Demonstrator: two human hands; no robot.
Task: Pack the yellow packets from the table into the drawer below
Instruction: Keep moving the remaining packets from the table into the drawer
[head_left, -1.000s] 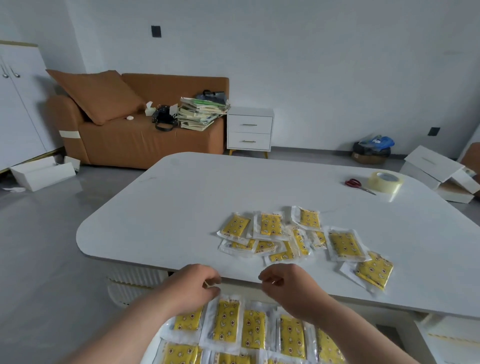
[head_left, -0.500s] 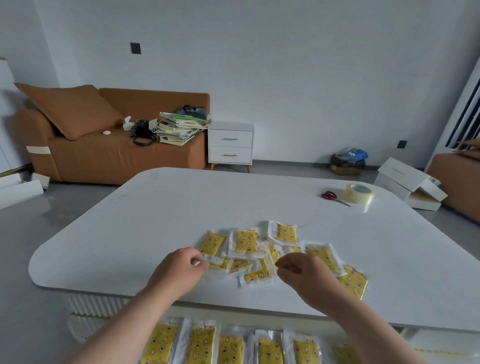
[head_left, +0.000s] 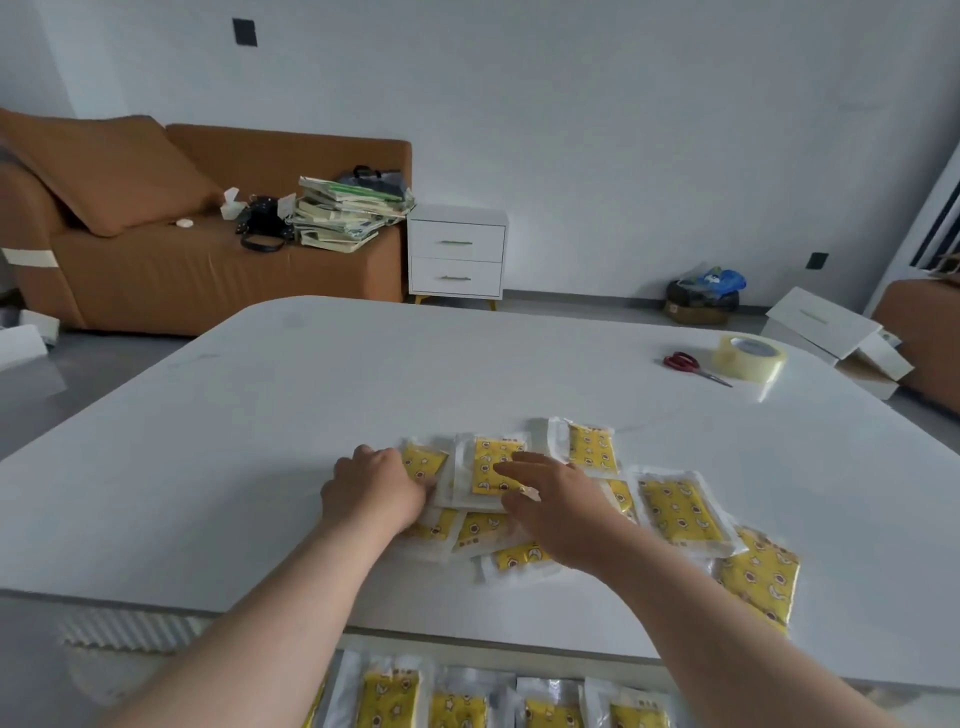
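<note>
I see the yellow packets (head_left: 587, 499) spread in a loose, overlapping pile on the white table (head_left: 260, 441), toward its near edge. My left hand (head_left: 376, 491) lies on the pile's left end, knuckles up, fingers curled down onto the packet there; I cannot tell whether it grips that packet or only presses on it. My right hand (head_left: 556, 506) lies flat over the middle of the pile, fingers loosely spread and stretched across a packet (head_left: 491, 467) that sits on top of the others, not closed around anything. Right of that hand, one large packet (head_left: 680, 509) lies flat, and another (head_left: 761, 577) sits just beyond it, nearest the table's near edge on the right. One more packet (head_left: 592, 447) lies at the back of the pile.

Below the table's near edge, the open drawer (head_left: 337, 691) shows a row of packets (head_left: 493, 704) laid side by side in it.

Toward the table's far right corner a roll of clear tape (head_left: 748, 358) stands, with red-handled scissors (head_left: 693, 366) just left of it. Behind the table to the left is a brown sofa (head_left: 156, 275) carrying a pile of books (head_left: 348, 213), and a white nightstand (head_left: 457, 254) stands beside the sofa against the wall.
</note>
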